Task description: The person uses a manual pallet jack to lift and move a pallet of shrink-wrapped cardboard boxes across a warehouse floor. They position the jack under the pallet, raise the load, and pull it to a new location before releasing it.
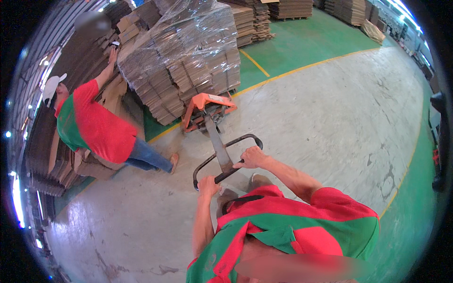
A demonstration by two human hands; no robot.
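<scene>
The cardboard stack (188,61) stands beyond the pallet jack (217,141), right of a co-worker (106,127).

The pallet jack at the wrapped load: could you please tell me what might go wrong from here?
The co-worker stands close beside the wrapped load, one arm stretched toward it, so they could be bumped or pinched if it moved.

The load is many layers of stacked cardboard in clear film; a jolt might make layers slide.

The person stands close behind the handle of the pallet jack, so a sudden swing could knock their legs.
</scene>
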